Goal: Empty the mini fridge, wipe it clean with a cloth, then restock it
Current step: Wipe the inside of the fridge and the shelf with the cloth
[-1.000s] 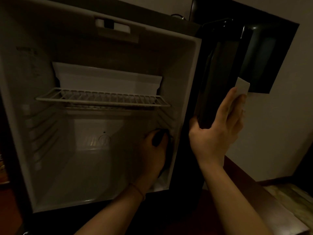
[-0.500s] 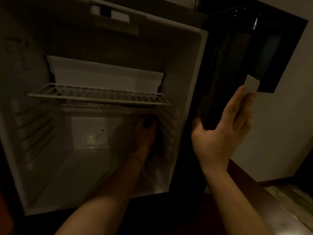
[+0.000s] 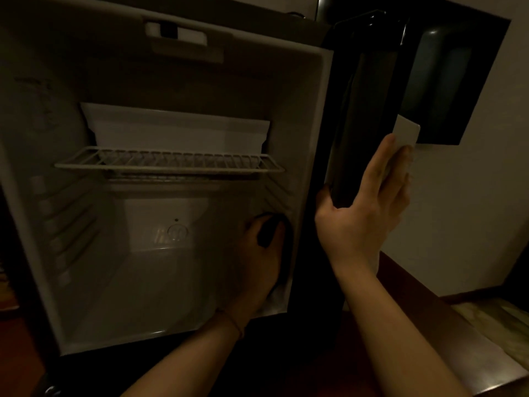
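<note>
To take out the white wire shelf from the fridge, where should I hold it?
Grip the white wire shelf by its front rail, from the open front, palm under. The rail spans the opening, unobstructed; its side edges sit against the wall ribs.

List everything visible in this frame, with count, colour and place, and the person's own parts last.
Mini fridge: one, pale interior, open, nothing stored in it.
Wire shelf: one, white, across the upper interior.
Fridge door: one, black, swung open at right.
Cloth: one, white, partly hidden under the left hand at the lower right inner wall.
Wooden surface: one, dark brown, lower right.
Bracelet: one, thin, on the left wrist.
Left hand: inside the fridge, pressing the cloth.
Right hand: gripping the door's edge.
</note>
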